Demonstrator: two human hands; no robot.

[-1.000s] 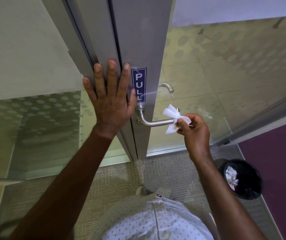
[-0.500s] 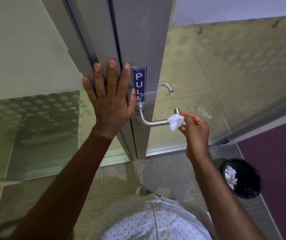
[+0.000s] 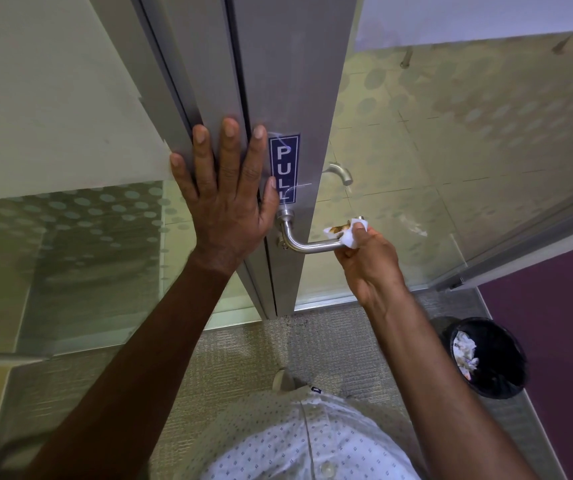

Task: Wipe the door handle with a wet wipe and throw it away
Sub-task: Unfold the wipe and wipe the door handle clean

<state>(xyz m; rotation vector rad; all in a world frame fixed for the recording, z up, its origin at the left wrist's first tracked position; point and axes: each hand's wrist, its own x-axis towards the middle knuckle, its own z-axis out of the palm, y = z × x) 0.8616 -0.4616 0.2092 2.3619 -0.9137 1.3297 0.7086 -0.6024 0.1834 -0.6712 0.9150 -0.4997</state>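
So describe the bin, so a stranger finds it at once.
Start at the metal door with the blue PULL sign, then look down right to the carpet's edge by the purple floor. The bin stands there: round, black, crumpled paper inside, the only container around.

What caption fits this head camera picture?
Right hand rubs a wipe on the door handle.
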